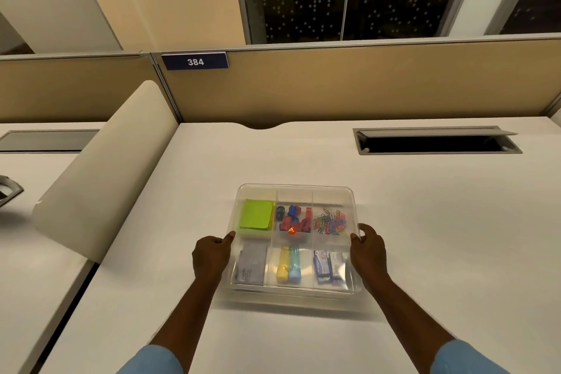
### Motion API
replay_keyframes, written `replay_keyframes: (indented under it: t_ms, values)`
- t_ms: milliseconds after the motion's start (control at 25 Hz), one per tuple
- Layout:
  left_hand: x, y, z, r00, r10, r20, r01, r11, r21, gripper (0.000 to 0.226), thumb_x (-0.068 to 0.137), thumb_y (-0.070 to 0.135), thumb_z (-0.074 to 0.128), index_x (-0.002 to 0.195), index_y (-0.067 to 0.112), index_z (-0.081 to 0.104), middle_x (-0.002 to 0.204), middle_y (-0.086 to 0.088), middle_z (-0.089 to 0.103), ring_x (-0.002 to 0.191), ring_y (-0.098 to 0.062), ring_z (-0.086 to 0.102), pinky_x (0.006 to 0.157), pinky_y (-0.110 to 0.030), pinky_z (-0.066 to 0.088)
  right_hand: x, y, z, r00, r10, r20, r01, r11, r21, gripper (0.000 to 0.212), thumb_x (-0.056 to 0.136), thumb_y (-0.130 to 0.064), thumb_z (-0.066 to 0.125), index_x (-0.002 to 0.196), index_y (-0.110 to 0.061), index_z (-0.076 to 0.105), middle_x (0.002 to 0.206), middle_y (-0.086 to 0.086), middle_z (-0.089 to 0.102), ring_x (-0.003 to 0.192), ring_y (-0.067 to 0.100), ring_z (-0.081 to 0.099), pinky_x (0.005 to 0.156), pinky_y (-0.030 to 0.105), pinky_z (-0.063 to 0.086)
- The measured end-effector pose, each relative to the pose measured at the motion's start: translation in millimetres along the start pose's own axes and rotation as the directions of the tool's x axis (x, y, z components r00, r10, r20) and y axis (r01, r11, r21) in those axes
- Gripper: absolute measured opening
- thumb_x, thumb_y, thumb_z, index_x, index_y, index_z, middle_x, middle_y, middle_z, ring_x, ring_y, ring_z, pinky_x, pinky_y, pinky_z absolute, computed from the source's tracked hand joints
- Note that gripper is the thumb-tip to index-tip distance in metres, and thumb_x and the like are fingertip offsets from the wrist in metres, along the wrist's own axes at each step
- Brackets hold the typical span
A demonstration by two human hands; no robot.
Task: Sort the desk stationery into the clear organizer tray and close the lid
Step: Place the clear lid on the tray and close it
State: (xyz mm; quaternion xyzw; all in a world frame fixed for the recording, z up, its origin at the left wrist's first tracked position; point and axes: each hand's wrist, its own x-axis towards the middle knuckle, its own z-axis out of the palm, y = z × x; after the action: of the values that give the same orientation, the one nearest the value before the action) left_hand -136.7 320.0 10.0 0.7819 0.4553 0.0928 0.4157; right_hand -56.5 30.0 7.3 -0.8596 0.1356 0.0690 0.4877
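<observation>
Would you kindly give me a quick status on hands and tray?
Left hand, right hand hold organizer tray by its sides. Lid over it, seating unclear. Stationery sorted in six compartments. Nothing in the way.

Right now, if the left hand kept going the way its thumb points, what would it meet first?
The clear organizer tray: the left hand seems to touch its left rim with the thumb. Just past that wall lie the green sticky notes, though depth is hard to judge.
</observation>
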Motion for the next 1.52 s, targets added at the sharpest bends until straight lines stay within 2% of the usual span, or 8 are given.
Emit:
replay_keyframes:
  t_ms: [200,360,520,920,1160,1320,1400,1520]
  values:
    - [-13,-13,-4,0.999,0.04,-0.036,-0.039,0.998,0.04,0.051,0.083,0.052,0.06,0.054,0.012,0.045,0.055,-0.002,0.051,0.06,-0.026,0.049,0.058,-0.03,0.035,-10,0,2,0.998,0.035,-0.053,-0.039,0.995,-0.089,0.036,0.098,-0.023,0.046,0.129,-0.005,0.049,0.124,0.02,0.056,0.11,0.034,0.058,0.089,0.039,0.05]
    - [-23,-21,-3,0.996,0.075,-0.04,-0.071,0.992,0.107,0.058,0.09,0.058,0.039,0.06,0.009,0.047,0.064,-0.008,0.057,0.067,-0.031,0.053,0.059,-0.032,0.037,-16,7,3,0.994,0.076,-0.073,-0.087,0.985,-0.152,0.034,0.098,-0.038,0.039,0.104,-0.006,0.044,0.099,0.015,0.063,0.077,0.027,0.057,0.067,0.032,0.044]
    - [-29,-25,0,0.999,0.043,0.0,-0.043,0.996,0.072,0.068,0.095,0.056,0.025,0.053,0.007,0.047,0.062,-0.011,0.057,0.068,-0.031,0.053,0.064,-0.033,0.037,-20,19,2,0.997,0.074,-0.025,-0.078,0.964,-0.255,0.049,0.097,-0.052,0.024,0.096,-0.009,0.047,0.083,0.007,0.057,0.075,0.025,0.055,0.067,0.032,0.043]
    - [-26,-26,4,0.999,0.032,0.033,-0.029,0.997,-0.075,0.064,0.095,0.055,0.031,0.047,0.013,0.026,0.045,-0.003,0.035,0.048,-0.022,0.038,0.053,-0.032,0.032,-21,25,7,0.996,0.025,-0.084,-0.043,0.976,-0.215,0.055,0.095,-0.057,0.024,0.074,-0.013,0.049,0.075,0.005,0.057,0.075,0.029,0.055,0.067,0.032,0.039]
    - [-25,-29,7,1.0,0.028,0.008,-0.028,0.999,-0.029,0.063,0.095,0.055,0.032,0.048,0.013,0.036,0.05,-0.003,0.046,0.054,-0.023,0.044,0.057,-0.032,0.034,-22,24,6,0.996,0.031,-0.08,-0.046,0.978,-0.205,0.057,0.096,-0.056,0.024,0.079,-0.01,0.053,0.073,0.002,0.056,0.071,0.025,0.053,0.066,0.031,0.038]
    - [-20,-26,3,0.983,0.181,-0.029,-0.178,0.981,0.072,0.041,0.097,0.038,0.04,0.068,0.011,0.051,0.063,-0.005,0.056,0.069,-0.032,0.053,0.063,-0.032,0.035,-17,26,5,0.992,0.127,0.016,-0.126,0.99,-0.065,0.052,0.096,-0.057,0.027,0.089,-0.01,0.048,0.078,0.003,0.056,0.073,0.022,0.054,0.065,0.032,0.039]
    - [-10,-18,-5,0.962,0.273,-0.019,-0.27,0.958,0.094,0.018,0.093,0.023,0.05,0.091,0.012,0.063,0.08,-0.007,0.063,0.08,-0.03,0.059,0.07,-0.032,0.041,-12,26,1,0.974,0.202,0.104,-0.209,0.976,0.059,0.045,0.096,-0.053,0.033,0.096,-0.01,0.046,0.08,0.003,0.054,0.072,0.018,0.052,0.06,0.031,0.038]
    - [11,0,-7,0.941,0.335,0.049,-0.337,0.94,0.048,0.027,0.089,0.013,0.057,0.115,0.011,0.061,0.098,-0.008,0.067,0.087,-0.024,0.061,0.08,-0.028,0.041,3,22,-10,0.953,0.256,0.16,-0.282,0.943,0.176,0.033,0.092,-0.042,0.049,0.104,-0.011,0.045,0.083,0.005,0.053,0.067,0.016,0.048,0.056,0.028,0.036]
